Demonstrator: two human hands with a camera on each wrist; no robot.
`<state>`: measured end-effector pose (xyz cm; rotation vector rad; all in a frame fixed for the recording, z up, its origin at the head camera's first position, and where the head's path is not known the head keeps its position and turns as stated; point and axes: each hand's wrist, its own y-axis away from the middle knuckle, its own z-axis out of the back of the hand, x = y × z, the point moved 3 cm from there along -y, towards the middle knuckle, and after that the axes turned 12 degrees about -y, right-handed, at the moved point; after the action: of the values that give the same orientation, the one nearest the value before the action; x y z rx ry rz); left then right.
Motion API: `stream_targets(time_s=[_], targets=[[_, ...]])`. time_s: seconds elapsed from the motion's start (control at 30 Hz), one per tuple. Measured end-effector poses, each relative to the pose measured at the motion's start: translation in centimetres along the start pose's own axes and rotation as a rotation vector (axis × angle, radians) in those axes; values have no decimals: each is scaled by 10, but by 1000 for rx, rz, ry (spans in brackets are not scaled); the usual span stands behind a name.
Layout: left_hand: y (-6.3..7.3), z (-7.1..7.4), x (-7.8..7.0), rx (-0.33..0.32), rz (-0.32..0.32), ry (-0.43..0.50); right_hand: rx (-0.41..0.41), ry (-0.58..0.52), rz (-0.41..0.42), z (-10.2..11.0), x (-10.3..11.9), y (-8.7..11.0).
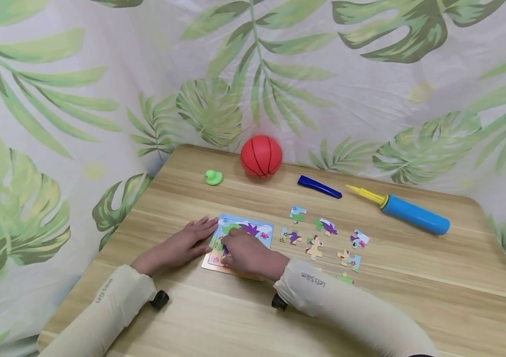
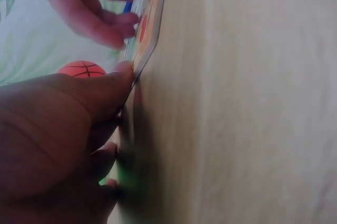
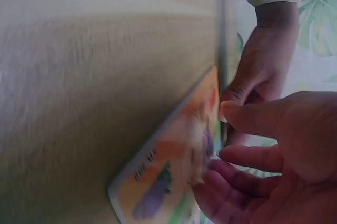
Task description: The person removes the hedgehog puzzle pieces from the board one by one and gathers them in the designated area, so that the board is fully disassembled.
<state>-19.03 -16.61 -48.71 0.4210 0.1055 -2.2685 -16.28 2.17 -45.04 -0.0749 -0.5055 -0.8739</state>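
A puzzle board (image 1: 264, 233) with a printed picture lies flat on the table, its frame orange along the near edge. My left hand (image 1: 190, 243) rests at the board's left edge, fingers extended, the thumb touching the edge in the left wrist view. Over the board's middle is my right hand (image 1: 246, 252), fingertips down on the picture. The right wrist view shows its thumb and fingers (image 3: 253, 158) apart, with no piece visible between them. The right hand covers part of the picture. A vegetable print (image 3: 155, 195) shows on the board's near side.
Loose puzzle pieces (image 1: 314, 248) lie scattered to the board's right, some near the right sleeve (image 1: 324, 290). Farther back are a green toy duck (image 1: 214, 177), a red ball (image 1: 261, 156), a dark blue strip (image 1: 320, 187) and a blue hand pump (image 1: 415, 214) with a yellow nozzle.
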Motion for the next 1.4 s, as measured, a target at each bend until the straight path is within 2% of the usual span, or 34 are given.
stream_targets(time_s=[0.23, 0.5, 0.7, 0.93, 1.13, 1.4], targets=[[0, -1, -6, -18, -7, 11, -15, -17, -60, -3, 2, -6], [-1, 1, -9, -12, -9, 15, 10, -106, -118, -3, 5, -16], [0, 1, -10, -11, -11, 35, 14, -62, -126, -4, 7, -22], [-1, 1, -9, -33, -20, 29, 36, -123, -176, -2, 1, -29], [1, 2, -10, -54, -39, 24, 49, -151, -180, -2, 0, -34], [3, 4, -10, -33, -44, 41, 112, -300, -257, 1, -3, -34]])
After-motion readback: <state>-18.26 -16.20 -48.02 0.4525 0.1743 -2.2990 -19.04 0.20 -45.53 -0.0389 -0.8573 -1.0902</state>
